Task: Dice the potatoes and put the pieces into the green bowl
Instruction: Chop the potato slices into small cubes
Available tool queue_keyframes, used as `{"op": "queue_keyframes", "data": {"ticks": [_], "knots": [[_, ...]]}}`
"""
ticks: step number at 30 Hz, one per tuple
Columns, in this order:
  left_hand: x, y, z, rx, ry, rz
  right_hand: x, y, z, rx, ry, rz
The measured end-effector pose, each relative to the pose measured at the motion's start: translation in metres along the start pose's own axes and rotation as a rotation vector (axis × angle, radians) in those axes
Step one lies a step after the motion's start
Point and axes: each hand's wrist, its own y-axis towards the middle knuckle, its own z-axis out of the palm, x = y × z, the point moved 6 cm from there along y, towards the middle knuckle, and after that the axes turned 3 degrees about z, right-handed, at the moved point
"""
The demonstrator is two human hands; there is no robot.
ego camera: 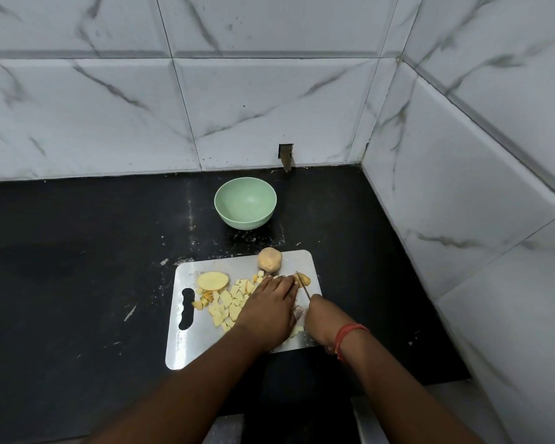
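Head view: left hand presses a potato piece flat-fingered; right hand grips the knife cutting it. Beyond both, the green bowl.

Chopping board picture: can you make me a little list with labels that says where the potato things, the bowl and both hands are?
board: metal chopping board on the black counter
whole potato: unpeeled potato at the board's far edge
half potato: potato half, cut face up, far left of board
diced pieces: potato cubes piled left of the hands
being cut: potato piece under the knife
left hand: left hand holds that piece down
right hand: right hand grips the knife
bowl: green bowl behind the board, nothing in it
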Motion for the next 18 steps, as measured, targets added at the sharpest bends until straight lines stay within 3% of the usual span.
{"op": "queue_keyframes", "data": {"ticks": [6,13,18], "knots": [[0.000,0.001,-0.002,0.005,0.019,0.001,-0.016,-0.011,0.011,0.039,0.081,0.009],[0.001,0.000,0.000,-0.025,-0.033,0.003,-0.034,-0.021,0.022,0.040,-0.033,0.022],[0.005,-0.003,0.006,-0.086,-0.074,0.017,-0.027,-0.021,0.007,-0.031,0.055,0.017]]}}
